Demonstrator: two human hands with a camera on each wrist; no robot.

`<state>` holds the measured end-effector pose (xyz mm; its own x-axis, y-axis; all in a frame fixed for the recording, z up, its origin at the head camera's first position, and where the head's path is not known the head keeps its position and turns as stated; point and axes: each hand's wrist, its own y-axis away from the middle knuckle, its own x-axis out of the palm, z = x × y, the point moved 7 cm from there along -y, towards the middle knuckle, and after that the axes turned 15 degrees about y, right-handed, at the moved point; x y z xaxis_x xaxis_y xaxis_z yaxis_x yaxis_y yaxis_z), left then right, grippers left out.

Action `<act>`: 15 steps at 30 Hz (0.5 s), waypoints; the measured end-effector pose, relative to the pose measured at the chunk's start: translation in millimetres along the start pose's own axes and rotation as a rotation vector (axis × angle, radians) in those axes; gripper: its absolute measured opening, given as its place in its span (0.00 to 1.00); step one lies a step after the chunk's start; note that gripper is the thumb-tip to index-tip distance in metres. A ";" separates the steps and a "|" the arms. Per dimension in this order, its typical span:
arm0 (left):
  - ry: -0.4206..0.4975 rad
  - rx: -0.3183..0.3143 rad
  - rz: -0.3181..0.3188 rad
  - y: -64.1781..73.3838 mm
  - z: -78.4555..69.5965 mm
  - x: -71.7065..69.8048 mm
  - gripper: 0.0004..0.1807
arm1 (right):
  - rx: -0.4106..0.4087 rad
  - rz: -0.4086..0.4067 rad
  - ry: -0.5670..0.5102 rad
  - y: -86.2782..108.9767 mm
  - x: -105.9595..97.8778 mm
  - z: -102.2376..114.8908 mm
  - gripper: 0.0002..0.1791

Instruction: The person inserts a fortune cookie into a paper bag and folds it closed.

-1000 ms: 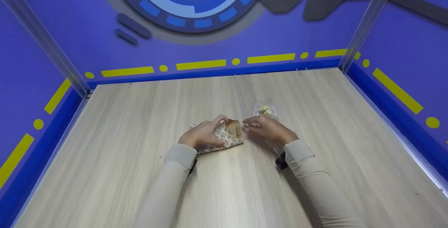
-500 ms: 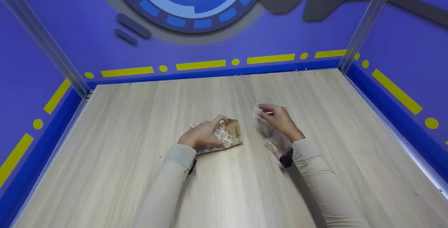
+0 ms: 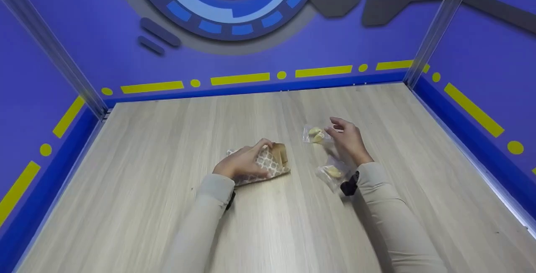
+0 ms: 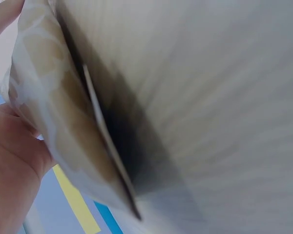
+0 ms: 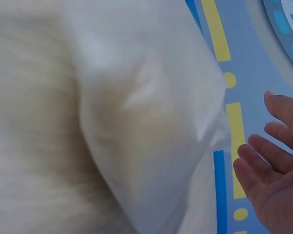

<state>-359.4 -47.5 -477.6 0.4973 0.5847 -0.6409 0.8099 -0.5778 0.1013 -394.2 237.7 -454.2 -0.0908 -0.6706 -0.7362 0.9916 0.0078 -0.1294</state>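
A left hand (image 3: 243,162) grips a patterned paper bag (image 3: 270,162); the right hand (image 3: 349,141), fingers parted and empty, is beside a clear packet (image 3: 309,136) on the table (image 3: 167,139), a second packet (image 3: 333,173) near its wrist. Both packets look light, slippery, perhaps crushable; best pinched by the film edge

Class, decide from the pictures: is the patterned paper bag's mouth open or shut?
Open: the patterned paper bag gapes in the left hand, its brown inside showing.
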 end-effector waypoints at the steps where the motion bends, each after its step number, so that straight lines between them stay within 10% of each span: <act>1: -0.002 0.000 0.001 0.2 0.0 0.1 0.41 | 0.019 0.005 -0.003 -0.5 0.1 -3.0 0.28; 15: 0.008 0.004 0.005 -0.1 1.6 1.1 0.41 | 0.195 0.137 -0.118 -0.5 14.0 -24.7 0.37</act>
<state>-359.4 -47.7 -479.5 0.5038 0.5861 -0.6346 0.8062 -0.5829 0.1017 -398.2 246.7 -480.9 0.0459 -0.7551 -0.6540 0.9939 -0.0311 0.1056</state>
